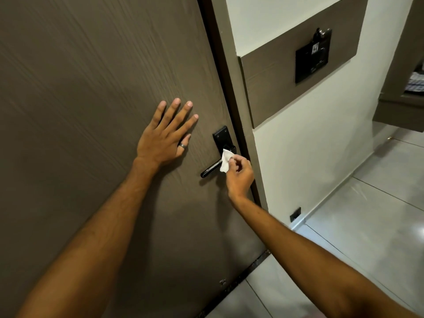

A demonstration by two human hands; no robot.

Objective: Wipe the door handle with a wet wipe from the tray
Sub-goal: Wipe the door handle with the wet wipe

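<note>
A black lever door handle (pixel 209 169) on a black plate (pixel 220 136) sits near the right edge of a brown wood-grain door (pixel 91 76). My right hand (pixel 239 175) pinches a small white wet wipe (pixel 226 160) and presses it against the handle close to its pivot, hiding that part of the lever. My left hand (pixel 166 136) lies flat on the door to the left of the handle, fingers spread, a ring on the thumb, holding nothing. No tray is in view.
The dark door frame (pixel 226 88) runs beside the handle. To the right, a white wall carries a brown panel with a black card holder (pixel 312 57) and a low black socket (pixel 295 214). Glossy grey floor tiles (pixel 367 214) extend to the right.
</note>
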